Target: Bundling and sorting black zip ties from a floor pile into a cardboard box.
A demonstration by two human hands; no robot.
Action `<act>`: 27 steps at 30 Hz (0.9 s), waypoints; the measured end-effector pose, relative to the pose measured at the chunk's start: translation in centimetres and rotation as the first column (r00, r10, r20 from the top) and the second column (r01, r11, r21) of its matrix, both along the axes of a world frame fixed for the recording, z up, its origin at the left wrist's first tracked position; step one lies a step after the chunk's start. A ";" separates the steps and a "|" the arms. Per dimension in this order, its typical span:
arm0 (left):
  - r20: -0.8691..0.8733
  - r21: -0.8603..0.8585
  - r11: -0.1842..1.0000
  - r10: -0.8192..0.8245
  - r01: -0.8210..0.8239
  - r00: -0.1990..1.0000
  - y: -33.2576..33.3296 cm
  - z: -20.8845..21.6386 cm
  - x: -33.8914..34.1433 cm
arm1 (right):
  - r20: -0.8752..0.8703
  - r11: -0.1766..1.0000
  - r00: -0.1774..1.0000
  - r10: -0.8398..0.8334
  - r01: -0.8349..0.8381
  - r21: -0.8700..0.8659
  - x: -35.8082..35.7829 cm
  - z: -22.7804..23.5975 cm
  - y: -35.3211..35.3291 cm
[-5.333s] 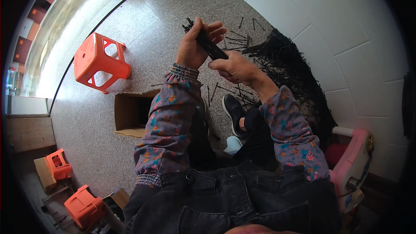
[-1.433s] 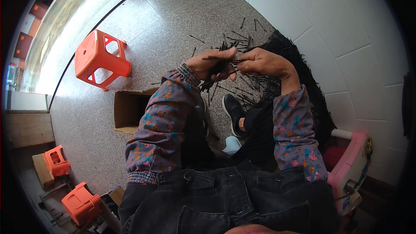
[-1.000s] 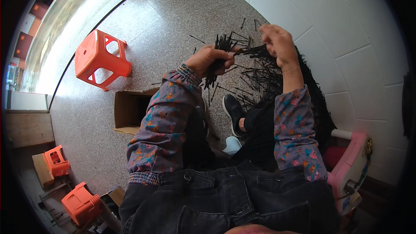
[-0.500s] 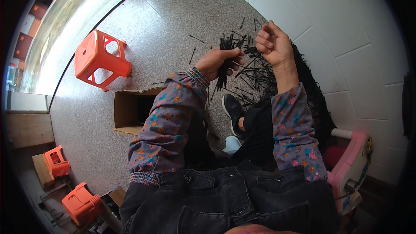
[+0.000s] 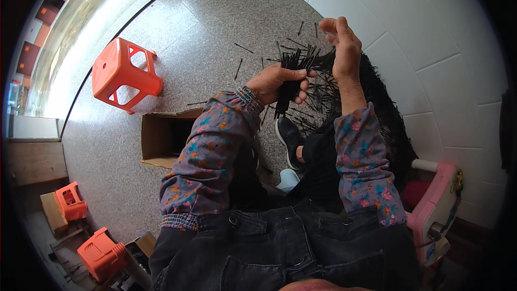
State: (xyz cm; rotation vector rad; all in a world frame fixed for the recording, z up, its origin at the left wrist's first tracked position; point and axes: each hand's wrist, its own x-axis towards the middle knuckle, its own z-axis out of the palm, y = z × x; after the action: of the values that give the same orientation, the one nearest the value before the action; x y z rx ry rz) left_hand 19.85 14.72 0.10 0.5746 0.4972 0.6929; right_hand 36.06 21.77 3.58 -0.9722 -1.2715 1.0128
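A bundle of thin black sticks (image 5: 287, 89) is wrapped in my left hand (image 5: 274, 82), its thumb pressed across them and their ends fanning out above and below the fist. My right hand (image 5: 346, 51) is raised to the right of the bundle, fingers stretched upward and somewhat apart, with nothing visible in it. Many loose sticks of the same kind (image 5: 322, 94) lie scattered on the floor beyond and between my hands. They merge into a large dark heap (image 5: 379, 94) along the wall, partly hidden by my right forearm.
An open cardboard box (image 5: 156, 139) stands left of my legs. Farther left is a red plastic stool (image 5: 124, 73). White tiled wall (image 5: 436, 64) borders the right side, with a pink-framed object (image 5: 439, 205) near my right elbow. My shoe (image 5: 291, 143) rests beside the scattered sticks.
My left hand has shifted slightly right with the bundle, its thumb now farther across it. The right hand has risen a little, its curled fingers straightening out.
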 end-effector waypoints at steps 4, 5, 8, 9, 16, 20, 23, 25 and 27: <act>-0.012 -0.024 0.999 0.026 -0.026 1.000 -0.2 0.3 0.0 | 0.026 0.965 0.967 0.254 -0.251 -0.079 -0.7 0.1 -0.5; -0.008 -0.043 0.998 0.035 -0.035 0.999 -0.3 0.4 0.1 | 0.091 0.896 0.901 0.425 -0.403 -0.187 -0.7 0.1 -1.1; 0.015 -0.064 0.997 0.038 -0.037 0.999 -0.3 0.1 -0.1 | 0.156 0.664 0.671 0.725 -0.621 -0.417 -1.4 0.3 -2.3; 0.033 -0.065 0.997 0.033 -0.030 0.999 -0.2 0.0 -0.2 | 0.106 0.714 0.732 0.673 -0.605 -0.353 -1.7 0.0 -2.3; 0.295 -0.031 0.956 0.289 -0.293 0.911 0.7 1.0 -1.9 | -0.064 0.810 0.841 0.537 -0.535 -0.241 -0.5 -0.7 -1.2; 0.345 -0.067 0.854 0.505 -0.516 0.791 1.2 1.0 -3.1 | -0.048 0.700 0.788 0.614 -0.571 -0.429 -0.8 0.0 -1.7; 0.369 -0.095 0.781 0.604 -0.617 0.707 1.8 0.4 -3.7 | 0.061 0.737 0.807 0.588 -0.503 -0.451 -1.1 0.7 -2.5; 0.356 -0.137 0.766 0.630 -0.628 0.691 2.2 -0.1 -4.1 | 0.060 0.736 0.802 0.595 -0.513 -0.443 -1.3 0.9 -2.8; 0.350 -0.163 0.753 0.649 -0.638 0.676 2.1 -0.4 -4.1 | 0.059 0.742 0.799 0.599 -0.525 -0.416 -1.5 0.9 -3.1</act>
State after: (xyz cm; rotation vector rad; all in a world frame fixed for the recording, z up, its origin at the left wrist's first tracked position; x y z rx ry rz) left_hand 15.74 16.82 -0.26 0.2007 0.3253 1.4528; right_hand 34.59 18.69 4.46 -1.0082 -1.6191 1.7316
